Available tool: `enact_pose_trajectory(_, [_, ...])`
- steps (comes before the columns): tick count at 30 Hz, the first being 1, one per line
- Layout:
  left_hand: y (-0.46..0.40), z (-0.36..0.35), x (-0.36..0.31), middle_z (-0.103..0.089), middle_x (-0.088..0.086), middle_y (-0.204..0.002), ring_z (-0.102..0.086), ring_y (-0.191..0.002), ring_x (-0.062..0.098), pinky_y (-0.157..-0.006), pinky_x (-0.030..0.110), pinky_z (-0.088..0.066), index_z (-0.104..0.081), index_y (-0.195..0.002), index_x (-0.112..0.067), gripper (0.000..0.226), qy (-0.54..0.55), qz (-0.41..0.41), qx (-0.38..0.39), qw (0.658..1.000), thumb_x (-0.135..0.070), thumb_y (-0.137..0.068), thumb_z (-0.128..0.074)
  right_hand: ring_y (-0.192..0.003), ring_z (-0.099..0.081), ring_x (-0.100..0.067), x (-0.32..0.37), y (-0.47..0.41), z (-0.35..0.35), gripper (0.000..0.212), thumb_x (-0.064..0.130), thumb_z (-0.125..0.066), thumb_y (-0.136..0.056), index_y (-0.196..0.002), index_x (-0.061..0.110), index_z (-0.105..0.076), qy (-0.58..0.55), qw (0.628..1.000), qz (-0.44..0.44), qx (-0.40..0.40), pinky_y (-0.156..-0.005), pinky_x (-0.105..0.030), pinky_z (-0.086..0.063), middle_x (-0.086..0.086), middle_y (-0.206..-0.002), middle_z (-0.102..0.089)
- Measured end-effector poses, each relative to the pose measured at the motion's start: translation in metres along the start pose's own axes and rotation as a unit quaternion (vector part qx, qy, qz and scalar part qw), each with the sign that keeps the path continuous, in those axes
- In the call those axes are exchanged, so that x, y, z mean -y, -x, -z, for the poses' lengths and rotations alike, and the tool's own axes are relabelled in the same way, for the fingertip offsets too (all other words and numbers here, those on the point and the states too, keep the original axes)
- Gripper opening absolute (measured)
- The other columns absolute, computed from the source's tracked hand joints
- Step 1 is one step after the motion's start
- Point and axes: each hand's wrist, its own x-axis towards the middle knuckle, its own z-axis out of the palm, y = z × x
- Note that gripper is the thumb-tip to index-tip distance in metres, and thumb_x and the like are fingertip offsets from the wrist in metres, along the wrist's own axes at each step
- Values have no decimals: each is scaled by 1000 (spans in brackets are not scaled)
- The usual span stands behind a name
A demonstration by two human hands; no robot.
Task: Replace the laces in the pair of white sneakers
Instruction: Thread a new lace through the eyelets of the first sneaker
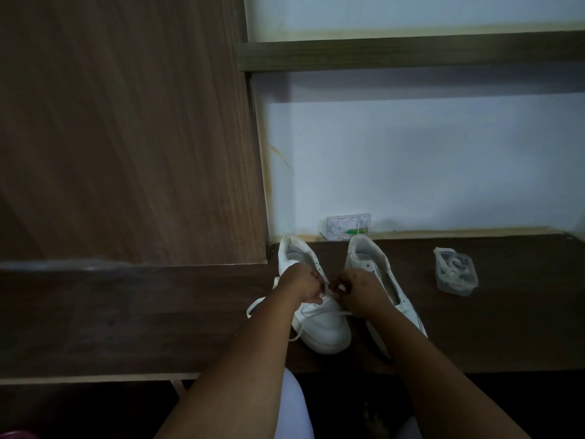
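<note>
Two white sneakers stand side by side on a dark wooden desk, toes toward me. Over the lace holes of the left sneaker, my left hand and my right hand meet, each pinching a white lace. Loose lace ends trail off the shoe to the left and across its toe. The right sneaker has bare eyelets and is partly hidden behind my right forearm.
A small clear plastic box with coiled laces inside sits on the desk to the right. A clear packet leans against the white wall behind the shoes. A tall wooden panel rises at the left, a shelf above.
</note>
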Motion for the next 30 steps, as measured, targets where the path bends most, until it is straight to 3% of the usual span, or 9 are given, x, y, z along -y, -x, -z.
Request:
enact_pose_trajectory(4, [3, 0, 1, -71, 12, -96, -71, -85, 21, -63, 27, -59, -58, -73, -20, 26, -42, -29, -4, 999, 1, -88, -56, -80, -55, -11, 1, 3, -7, 17, 12, -66, -84, -101, 11, -65, -26, 998, -2, -52, -55, -7, -31, -5, -94, -67])
enact_pose_trajectory(9, [3, 0, 4, -63, 1, -76, -64, -63, 13, -55, 22, -55, -55, -76, -21, 25, -68, -50, 0, 996, 0, -89, -55, -85, -51, -6, 0, 4, -11, 36, 11, -68, -83, -117, 16, -60, -70, 994, -38, -68, -66, -12, -32, -3, -102, -66])
enact_pose_trajectory(11, [5, 3, 4, -60, 1, -72, -61, -56, 12, -63, 32, -59, -56, -80, -18, 19, -72, -55, 18, 996, -1, -88, -54, -91, -57, -11, -1, 4, -11, 38, 13, -69, -82, -118, 17, -60, -77, 994, -46, -63, -74, -15, -35, -2, -103, -66])
enact_pose_trajectory(14, [7, 5, 3, -64, 22, -79, -60, -45, 10, -83, 52, -52, -57, -103, 8, 14, -76, -89, 74, 990, 3, -92, -50, -99, -61, -16, -4, 2, -11, 38, 18, -72, -80, -116, 18, -61, -73, 994, -52, -61, -77, -18, -36, -1, -104, -66])
enact_pose_trajectory(16, [5, 3, 4, -68, 23, -97, -60, -50, 10, -65, 35, -59, -59, -112, 4, 21, -128, -87, 31, 988, 3, -92, -53, -101, -60, -16, -6, 0, -12, 39, 19, -72, -80, -117, 19, -60, -70, 994, -56, -59, -77, -19, -36, 0, -106, -66])
enact_pose_trajectory(19, [7, 2, 4, -71, 13, -99, -60, -57, 10, -48, 18, -49, -63, -106, -8, 20, -163, -102, -10, 981, -2, -88, -57, -100, -60, -15, -6, -1, -12, 39, 19, -72, -81, -118, 20, -60, -64, 995, -58, -49, -76, -20, -36, 0, -107, -64])
enact_pose_trajectory(23, [3, 1, 5, -70, 9, -101, -67, -75, 17, -64, 25, -55, -61, -106, -13, 17, -221, -121, -16, 968, -10, -89, -56, -91, -58, -15, -8, 0, -9, 38, 21, -74, -79, -113, 16, -59, -48, 996, -57, -52, -73, -20, -34, 3, -92, -58])
enact_pose_trajectory(27, [2, 0, 4, -67, 13, -109, -64, -104, 26, -90, 30, -46, -60, -114, -3, 22, -278, -158, -4, 948, -10, -95, -53, -102, -59, -20, -9, -2, -6, 38, 18, -64, -87, -124, 14, -54, -44, 997, -25, -53, -81, -23, -41, -4, -112, -63])
enact_pose_trajectory(30, [4, 1, 2, -65, 12, -112, -61, -106, 26, -92, 32, -44, -56, -119, -6, 24, -318, -180, -9, 931, -12, -97, -50, -101, -60, -18, -7, -5, -8, 35, 20, -56, -92, -127, 19, -55, -39, 999, 24, -17, -84, -26, -44, -2, -113, -64])
